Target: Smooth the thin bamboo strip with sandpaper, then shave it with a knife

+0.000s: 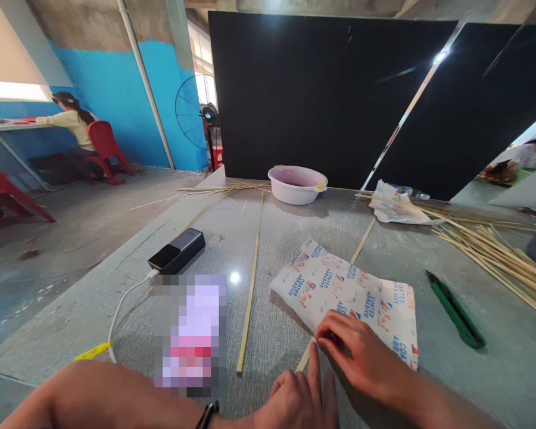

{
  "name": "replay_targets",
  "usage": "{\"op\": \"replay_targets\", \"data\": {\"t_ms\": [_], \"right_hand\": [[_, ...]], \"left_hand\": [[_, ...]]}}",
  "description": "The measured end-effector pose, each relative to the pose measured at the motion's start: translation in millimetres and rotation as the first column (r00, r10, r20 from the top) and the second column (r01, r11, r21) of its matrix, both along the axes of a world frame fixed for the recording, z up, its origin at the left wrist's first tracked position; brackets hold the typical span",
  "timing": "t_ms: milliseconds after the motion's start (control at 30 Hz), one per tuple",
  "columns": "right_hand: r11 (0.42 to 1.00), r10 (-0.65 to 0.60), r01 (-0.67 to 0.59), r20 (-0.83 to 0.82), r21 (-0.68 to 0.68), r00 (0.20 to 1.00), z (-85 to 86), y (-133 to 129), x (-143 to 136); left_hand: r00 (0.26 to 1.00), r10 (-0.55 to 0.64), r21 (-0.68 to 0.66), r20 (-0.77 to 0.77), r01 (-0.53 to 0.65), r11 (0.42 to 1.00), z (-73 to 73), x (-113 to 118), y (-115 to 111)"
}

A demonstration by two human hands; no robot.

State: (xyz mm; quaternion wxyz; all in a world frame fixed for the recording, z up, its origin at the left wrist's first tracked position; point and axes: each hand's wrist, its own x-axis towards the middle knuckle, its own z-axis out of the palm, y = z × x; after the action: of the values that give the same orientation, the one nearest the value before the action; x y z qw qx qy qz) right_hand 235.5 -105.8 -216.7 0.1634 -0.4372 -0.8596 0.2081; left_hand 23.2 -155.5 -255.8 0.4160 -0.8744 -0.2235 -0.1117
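A slim pale bamboo strip [363, 241] lies on the worktop [234, 328], its long axis slanting from near left to far right. Its middle is hidden beneath a white printed abrasive sheet [339, 286]; one end shows past the far edge, and a short length shows at the near left edge, by my hands.

From my right grip, the strip's covered length lies ahead, toward far right. The right hand [360, 351] is curled at the sheet's near edge, fingertips drawn together; I can't quite tell whether they pinch paper, strip or both. The left hand [292, 399] is nearer the strip's near end, index finger extended to the right fingertips; its thumb is out of sight, so I cannot tell if it grips anything.

To the left lies a second strip [251, 286], running near to far, then a pixelated phone-like object [194, 322] and a black power bank [177, 251]. To the right rests a green cutter [458, 313], with a heap of strips [495, 253] beyond. At the far side stands a pale basin [290, 193].
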Motion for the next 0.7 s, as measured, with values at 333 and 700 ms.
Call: {"op": "replay_targets", "data": {"t_ms": [333,700], "right_hand": [[0.994,0.077,-0.078,0.015,0.075,0.997,-5.4,-2.0,0.2],[0.985,0.09,-0.098,0.066,0.139,0.994,-2.3,-0.1,0.3]], "left_hand": [[0.999,0.012,-0.032,0.033,-0.011,0.999,-1.8,1.7,-1.0],[0.999,-0.01,-0.028,0.041,0.011,1.0,1.4,0.8,-1.2]]}}
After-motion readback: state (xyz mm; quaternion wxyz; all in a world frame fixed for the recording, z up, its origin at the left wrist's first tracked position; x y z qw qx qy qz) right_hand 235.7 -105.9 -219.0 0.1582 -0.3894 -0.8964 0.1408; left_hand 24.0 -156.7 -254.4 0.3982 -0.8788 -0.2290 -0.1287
